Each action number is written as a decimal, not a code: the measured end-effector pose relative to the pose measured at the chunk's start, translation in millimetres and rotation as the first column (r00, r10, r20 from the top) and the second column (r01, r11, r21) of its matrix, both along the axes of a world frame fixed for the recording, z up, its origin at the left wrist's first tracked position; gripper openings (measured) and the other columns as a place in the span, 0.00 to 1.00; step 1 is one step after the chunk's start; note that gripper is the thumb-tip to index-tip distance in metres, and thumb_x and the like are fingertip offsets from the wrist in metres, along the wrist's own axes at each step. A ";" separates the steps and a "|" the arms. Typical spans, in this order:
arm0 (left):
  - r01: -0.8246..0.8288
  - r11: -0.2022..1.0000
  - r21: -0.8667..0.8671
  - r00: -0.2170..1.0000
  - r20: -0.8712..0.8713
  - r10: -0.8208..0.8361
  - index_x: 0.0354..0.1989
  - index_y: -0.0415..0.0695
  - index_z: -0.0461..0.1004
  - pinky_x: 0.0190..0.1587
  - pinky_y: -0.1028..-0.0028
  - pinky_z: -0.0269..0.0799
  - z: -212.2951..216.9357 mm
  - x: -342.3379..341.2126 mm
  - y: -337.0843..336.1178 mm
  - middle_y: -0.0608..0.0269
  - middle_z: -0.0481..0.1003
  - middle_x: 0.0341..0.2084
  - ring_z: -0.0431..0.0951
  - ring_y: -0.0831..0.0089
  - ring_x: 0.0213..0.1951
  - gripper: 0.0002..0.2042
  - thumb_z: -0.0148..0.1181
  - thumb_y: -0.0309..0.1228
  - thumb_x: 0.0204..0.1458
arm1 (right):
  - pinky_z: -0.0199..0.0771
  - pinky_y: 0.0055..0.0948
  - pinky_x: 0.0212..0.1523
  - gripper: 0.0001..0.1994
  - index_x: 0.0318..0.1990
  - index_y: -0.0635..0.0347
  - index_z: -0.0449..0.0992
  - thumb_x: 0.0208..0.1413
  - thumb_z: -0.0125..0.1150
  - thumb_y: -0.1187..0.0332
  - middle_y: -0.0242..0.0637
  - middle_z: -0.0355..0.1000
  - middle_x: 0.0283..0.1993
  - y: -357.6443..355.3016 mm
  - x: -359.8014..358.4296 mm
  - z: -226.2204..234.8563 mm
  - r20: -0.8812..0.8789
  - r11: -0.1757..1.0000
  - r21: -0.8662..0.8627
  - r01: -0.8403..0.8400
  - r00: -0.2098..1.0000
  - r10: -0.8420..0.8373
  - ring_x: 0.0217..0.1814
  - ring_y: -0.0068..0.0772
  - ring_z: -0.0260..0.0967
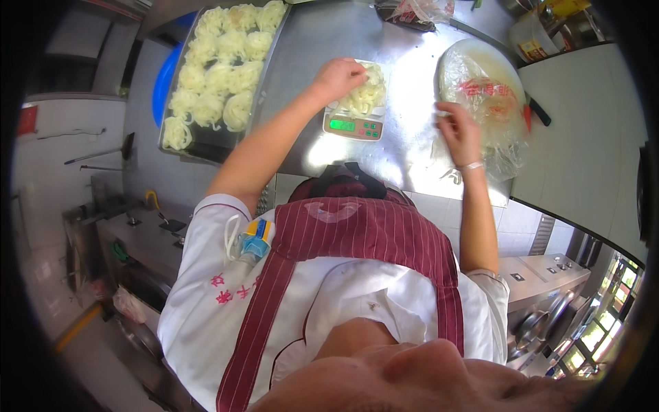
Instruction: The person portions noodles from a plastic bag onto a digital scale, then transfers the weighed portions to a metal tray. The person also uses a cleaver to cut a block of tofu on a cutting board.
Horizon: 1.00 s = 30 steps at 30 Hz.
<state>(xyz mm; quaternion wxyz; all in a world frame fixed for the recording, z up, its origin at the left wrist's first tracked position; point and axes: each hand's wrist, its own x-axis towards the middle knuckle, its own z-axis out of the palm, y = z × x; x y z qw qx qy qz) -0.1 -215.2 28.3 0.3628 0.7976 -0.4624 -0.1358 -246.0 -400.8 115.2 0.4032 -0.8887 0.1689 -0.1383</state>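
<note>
A small digital kitchen scale [352,128] with a lit green display stands on the steel table. Pale, wide noodles [371,93] lie in a loose heap on its pan. My left hand [339,79] reaches over the pan from the left, its fingers closed on the edge of that heap. To the right, my right hand [460,135] hovers beside a clear plastic bag [489,103] with red print, which covers a large round container. The fingers of that hand are bent and a little apart, slightly blurred, and I see nothing in them.
On the left, a dark metal tray [257,93] carries rows of noodle nests, with a blue basin [162,86] partly under it. At right, a black-handled knife [539,112] lies near the bag. A plastic-wrapped dark item [410,15] and several containers [532,41] stand farther back.
</note>
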 end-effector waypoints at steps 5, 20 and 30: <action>-0.128 0.992 -0.018 0.900 -0.423 0.108 0.36 0.42 0.78 0.36 0.75 0.70 18.3 2.8 6.1 0.67 0.77 0.27 0.73 0.79 0.30 0.12 0.59 0.37 0.51 | 0.75 0.27 0.35 0.19 0.48 0.63 0.73 0.49 0.65 0.65 0.45 0.73 0.45 52.1 92.7 -70.2 0.080 0.974 0.208 -0.092 0.994 0.077 0.34 0.37 0.75; -0.267 0.925 -0.270 0.910 -0.385 0.150 0.36 0.40 0.77 0.35 0.79 0.68 92.5 -0.2 26.5 0.70 0.78 0.30 0.72 0.83 0.31 0.10 0.56 0.35 0.55 | 0.73 0.31 0.29 0.08 0.37 0.59 0.76 0.52 0.55 0.68 0.40 0.75 0.27 43.6 117.6 -135.9 -0.165 0.950 0.310 0.044 0.986 0.008 0.25 0.33 0.73; 0.098 0.964 -0.247 0.716 0.690 0.104 0.24 0.43 0.73 0.36 0.61 0.70 241.5 -0.9 42.8 0.56 0.71 0.24 0.73 0.56 0.32 0.06 0.59 0.32 0.46 | 0.72 0.40 0.47 0.15 0.46 0.60 0.72 0.49 0.52 0.72 0.52 0.73 0.41 13.2 120.5 -132.1 -0.341 0.899 -0.332 -0.285 0.925 0.167 0.44 0.51 0.71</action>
